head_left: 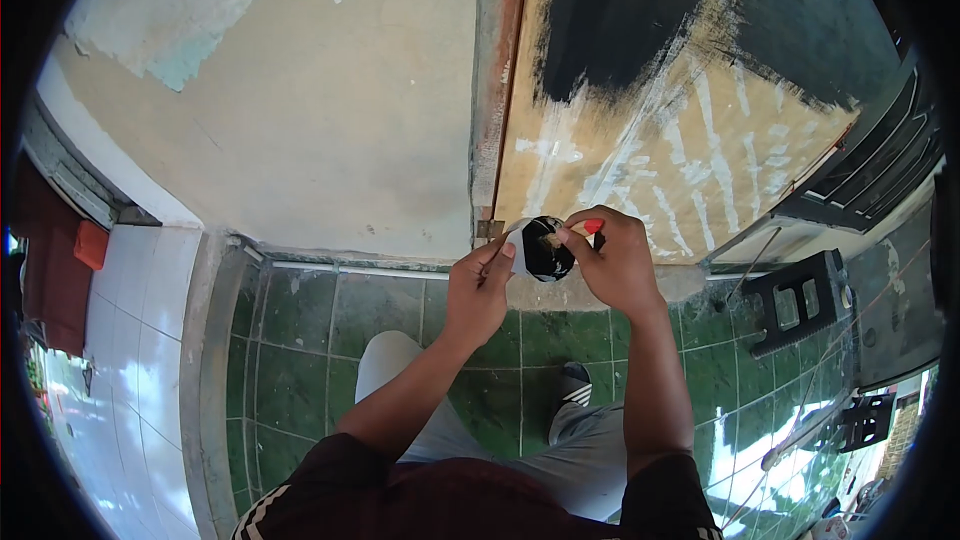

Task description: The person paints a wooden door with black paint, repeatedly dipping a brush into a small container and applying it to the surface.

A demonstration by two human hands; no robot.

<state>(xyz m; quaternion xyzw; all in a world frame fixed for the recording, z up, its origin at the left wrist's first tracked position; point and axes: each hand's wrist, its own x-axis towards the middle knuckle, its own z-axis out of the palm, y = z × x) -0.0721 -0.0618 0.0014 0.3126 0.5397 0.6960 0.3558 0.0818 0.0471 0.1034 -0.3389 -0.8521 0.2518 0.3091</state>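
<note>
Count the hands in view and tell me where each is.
2. The left hand grips the left side of the paint container; the right hand, holding a red object, is at its right side.

The white cup [516, 251] holds glossy black paint [545, 260].

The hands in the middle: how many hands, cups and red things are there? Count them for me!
Hands: 2, left hand and right hand
Cups: 1, white cup, black inside
Red things: 1, red thing partly hidden by the right hand
Total: 4
</note>
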